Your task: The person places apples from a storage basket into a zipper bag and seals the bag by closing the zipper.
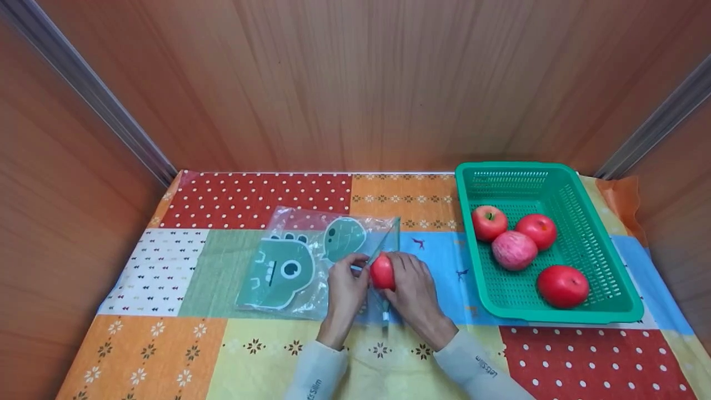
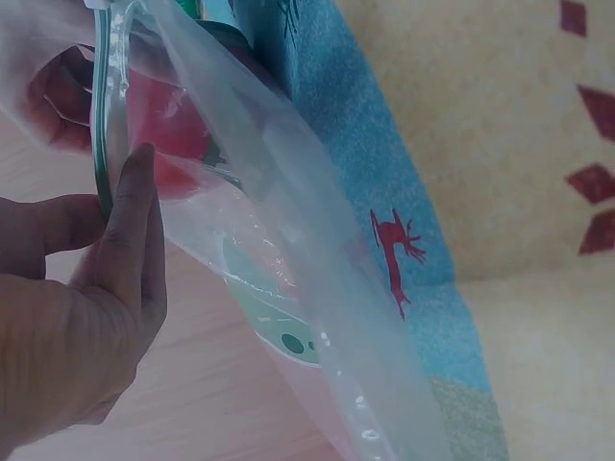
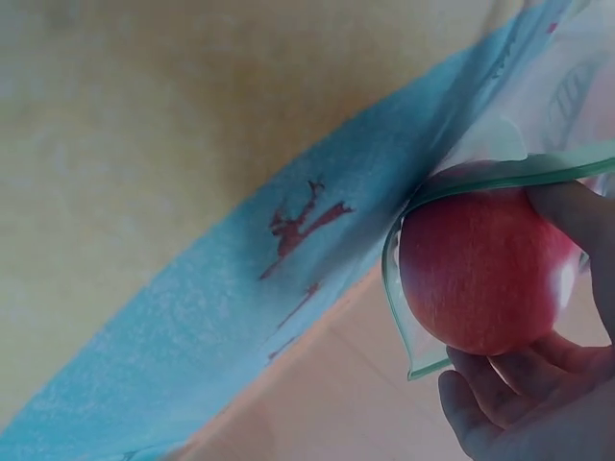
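A clear zip bag (image 1: 319, 303) with green dinosaur prints lies flat on the patterned cloth, its mouth facing right. My left hand (image 1: 347, 286) pinches the green-edged rim of that mouth between thumb and fingers, as the left wrist view (image 2: 86, 288) also shows. In my right hand (image 1: 414, 286) is a red apple (image 1: 382, 271), gripped between thumb and fingers. The right wrist view has the apple (image 3: 485, 274) at the bag's opening, partly inside the green rim (image 3: 538, 171).
To the right stands a green plastic basket (image 1: 610, 244) holding several red fruits, among them an apple with a stem (image 1: 489, 223) and a paler pink one (image 1: 514, 251). Wooden panels (image 1: 355, 83) enclose the back and both sides of the table.
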